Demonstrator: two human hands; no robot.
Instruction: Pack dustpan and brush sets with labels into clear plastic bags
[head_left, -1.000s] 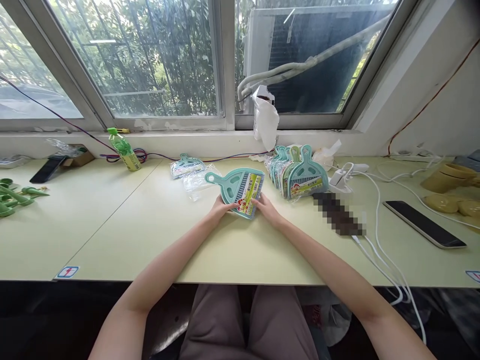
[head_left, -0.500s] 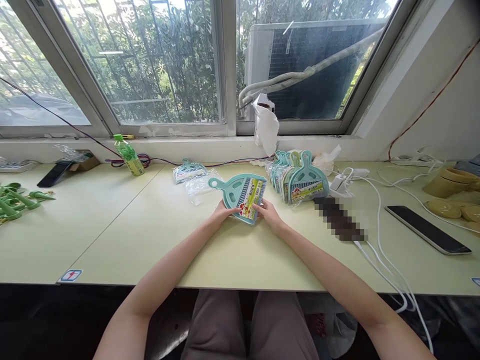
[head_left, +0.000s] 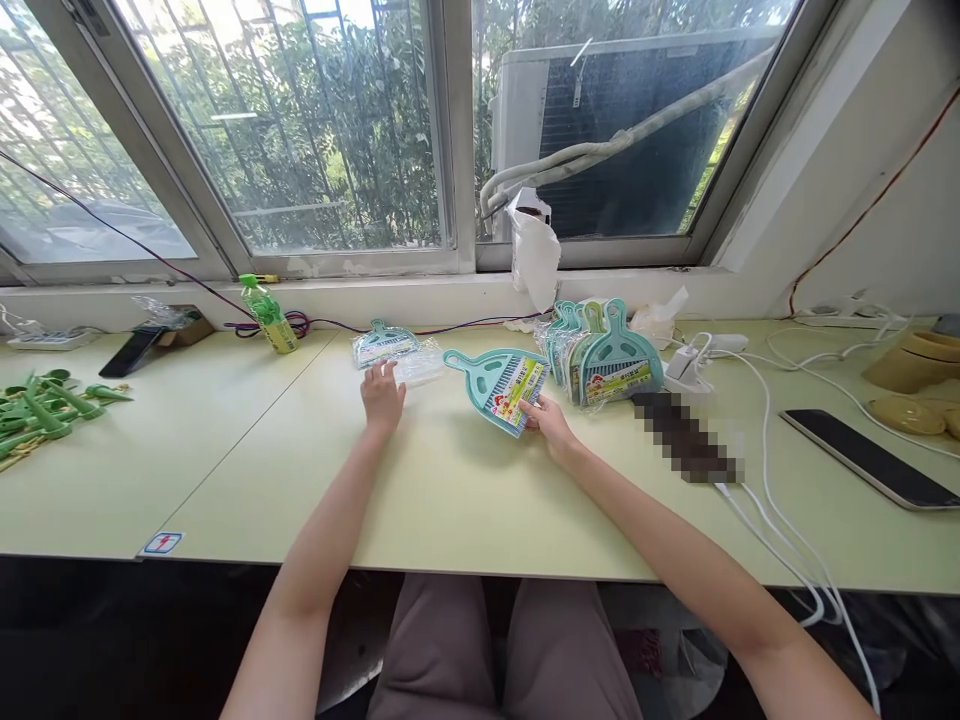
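Note:
My right hand [head_left: 551,422] grips a teal mini dustpan and brush set [head_left: 482,378] by its lower right edge, with the fingers closed on the bristle end. The set is tilted above the table, its handle loop to the upper left, and a yellow-green printed label lies over the blue bristles. My left hand [head_left: 382,397] is off the set, palm down with fingers loosely apart, beside a clear plastic bag [head_left: 421,366]. Whether the fingertips touch the bag is hard to see. Just behind lies another teal dustpan set [head_left: 386,345] in clear wrapping.
Several wrapped dustpan sets [head_left: 611,362] stand in a row at the back right. White cables, a charger [head_left: 684,368] and a phone [head_left: 870,458] lie further right. Left are a green bottle [head_left: 268,315], a black phone [head_left: 133,350] and green plastic pieces [head_left: 56,410].
My left hand has let go of the dustpan set and moved left and back to the plastic bag. The right hand still holds the set, shifted slightly right.

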